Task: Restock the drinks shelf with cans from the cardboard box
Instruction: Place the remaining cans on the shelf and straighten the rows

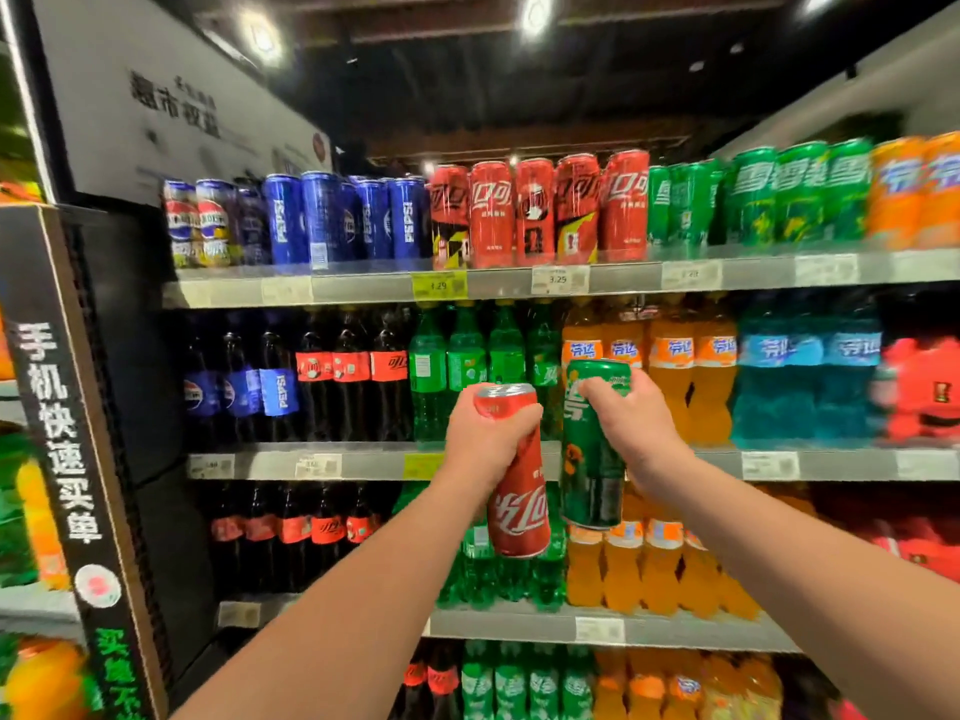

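Note:
My left hand (485, 439) grips a tall red cola can (519, 504) near its top, tilted slightly. Beside it, my right hand (636, 420) grips a tall green soda can (592, 459) by its upper part. Both cans are raised in front of the second shelf's bottles. Higher up, the top shelf (498, 285) carries rows of cans: blue cola cans (332, 218) at left, red cola cans (540, 210) in the middle, green cans (758, 192) and orange cans (914, 189) to the right. No cardboard box is in view.
Lower shelves hold dark cola bottles (343, 376), green bottles (467, 356), orange bottles (675, 376) and blue bottles (810, 371). A black sign panel (67, 433) with white characters stands at the left. Price tags (439, 285) line the shelf edges.

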